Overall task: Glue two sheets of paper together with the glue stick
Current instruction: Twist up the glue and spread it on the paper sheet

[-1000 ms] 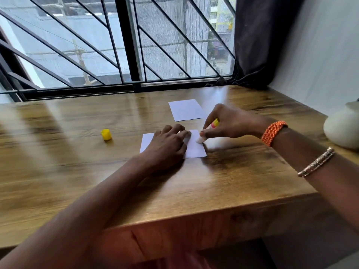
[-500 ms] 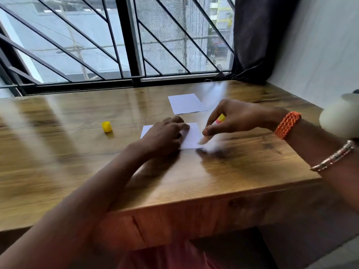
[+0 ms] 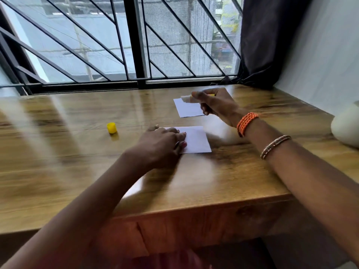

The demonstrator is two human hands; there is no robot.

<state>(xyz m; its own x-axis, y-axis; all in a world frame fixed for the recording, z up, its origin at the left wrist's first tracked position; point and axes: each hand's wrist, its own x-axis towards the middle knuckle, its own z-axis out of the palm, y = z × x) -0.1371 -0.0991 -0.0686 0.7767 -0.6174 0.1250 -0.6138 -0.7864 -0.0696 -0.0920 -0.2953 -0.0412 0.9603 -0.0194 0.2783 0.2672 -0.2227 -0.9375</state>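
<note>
Two small white sheets lie on the wooden table (image 3: pixel 213 181). My left hand (image 3: pixel 163 146) rests flat on the left part of the near sheet (image 3: pixel 196 140), fingers straight. The far sheet (image 3: pixel 186 109) lies behind it, partly covered by my right hand (image 3: pixel 215 105). That hand is raised above the far sheet and grips the glue stick (image 3: pixel 187 98), whose white tip points left; its yellow body shows between the fingers. The stick's yellow cap (image 3: pixel 111 128) stands alone on the table to the left.
A barred window (image 3: pixel 136 45) runs along the table's far edge, with a dark curtain (image 3: pixel 268 39) at its right. A rounded white object (image 3: pixel 345 127) sits at the table's right edge by the wall. The table's front edge is close to me.
My right hand has lifted the glue stick off the near sheet's right edge and carried it back, over the far sheet. My left hand stays on the near sheet.
</note>
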